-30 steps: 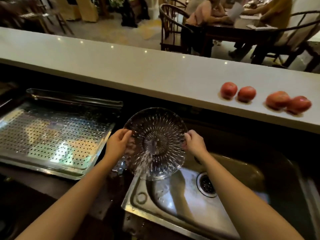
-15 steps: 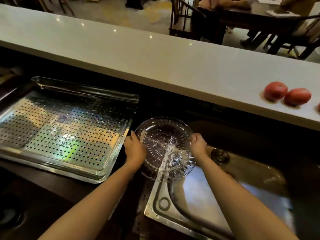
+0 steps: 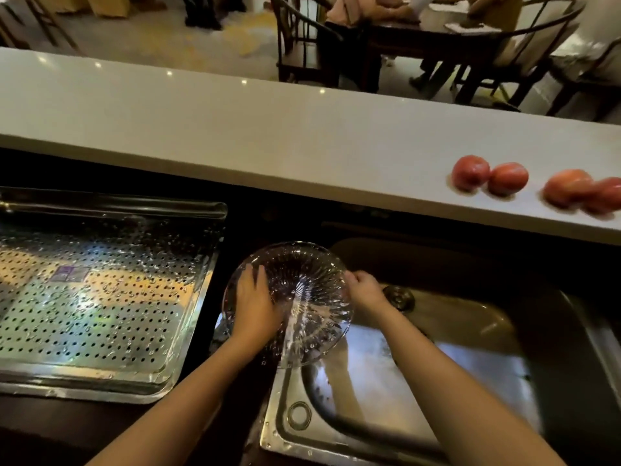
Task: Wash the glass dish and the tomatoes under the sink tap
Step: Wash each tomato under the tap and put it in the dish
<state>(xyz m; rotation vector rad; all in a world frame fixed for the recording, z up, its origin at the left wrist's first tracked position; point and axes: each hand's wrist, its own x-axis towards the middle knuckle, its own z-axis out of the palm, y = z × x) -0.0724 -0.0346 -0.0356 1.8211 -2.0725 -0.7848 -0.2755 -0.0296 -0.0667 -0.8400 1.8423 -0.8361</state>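
Observation:
I hold a clear, ribbed glass dish (image 3: 302, 284) tilted over the left end of the steel sink (image 3: 470, 358). Water runs down its face and off its lower rim. My left hand (image 3: 252, 301) lies flat on the dish's left part, palm on the glass. My right hand (image 3: 364, 290) grips the right rim. Several red tomatoes (image 3: 470, 173) lie in a row on the white counter (image 3: 268, 136) at the far right, apart from both hands. The tap itself is not visible.
A perforated steel drain tray (image 3: 100, 297) sits left of the sink. The sink drain (image 3: 398, 297) is just right of my right hand. Beyond the counter stand dark wooden chairs (image 3: 302, 38) and a table (image 3: 437, 38) with people seated.
My left hand has slid from the dish's left rim onto its face. The view has shifted, so more tomatoes show at the right.

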